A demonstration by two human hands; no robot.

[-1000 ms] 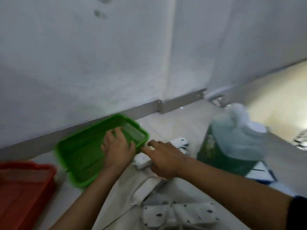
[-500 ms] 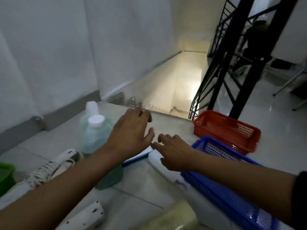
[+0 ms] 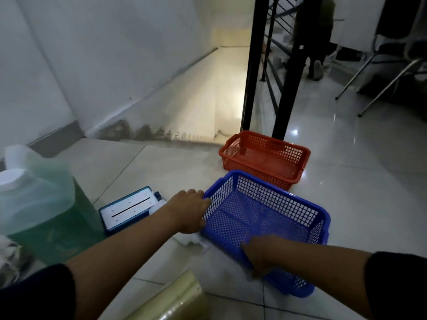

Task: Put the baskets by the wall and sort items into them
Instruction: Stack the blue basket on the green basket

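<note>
A blue mesh basket (image 3: 272,218) sits on the tiled floor in front of me, empty. My left hand (image 3: 188,212) grips its near-left corner rim. My right hand (image 3: 258,255) holds the basket's near long rim, fingers curled over the edge. Behind it stands an empty orange-red mesh basket (image 3: 265,158) near the stair railing. A large jug of green liquid (image 3: 39,204) with a white cap stands at the left. A blue-and-white flat box (image 3: 129,207) lies on the floor between the jug and the blue basket.
The white wall (image 3: 92,65) runs along the left. A stairwell (image 3: 208,107) drops away straight ahead, edged by a black railing (image 3: 251,65). A clear film roll (image 3: 175,299) lies at the bottom. Chairs (image 3: 381,65) stand at the far right. White paper (image 3: 187,240) lies under my left hand.
The view swung right from the green basket by the wall to the blue and orange baskets. Both hands left the green basket, reached over and took hold of the blue basket's rim.
</note>
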